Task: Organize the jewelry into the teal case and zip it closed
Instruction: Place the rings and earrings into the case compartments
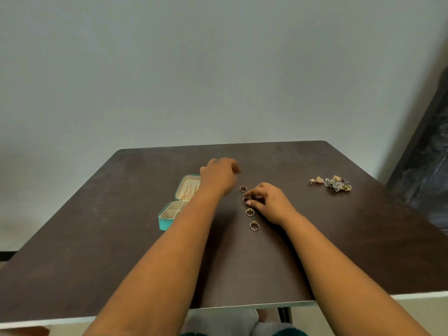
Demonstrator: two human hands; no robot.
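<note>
Both forearms reach in from the near edge of the dark brown table (97,251), which stands against a pale wall.

From the head camera, four gold rings lie in a line running away from the viewer: the nearest ring (254,226), the second ring (250,211), the third ring (245,200) and the farthest ring (243,188). The right hand (271,202) rests just right of this line, its fingers curled, and its fingertips (249,202) pinch the third ring.

The left hand (219,174) hangs above the table beyond the line, its back turned to the camera and its fingers curled under; whether it holds anything cannot be told.

The teal case (167,220) lies open to the left of the rings, partly hidden behind the left forearm. Its cream lid (188,187) holds thin gold pieces, and its base shows small cream compartments.

Well apart, on the right side of the table, sits a tangled jewelry pile (335,184) of gold and silver.
</note>
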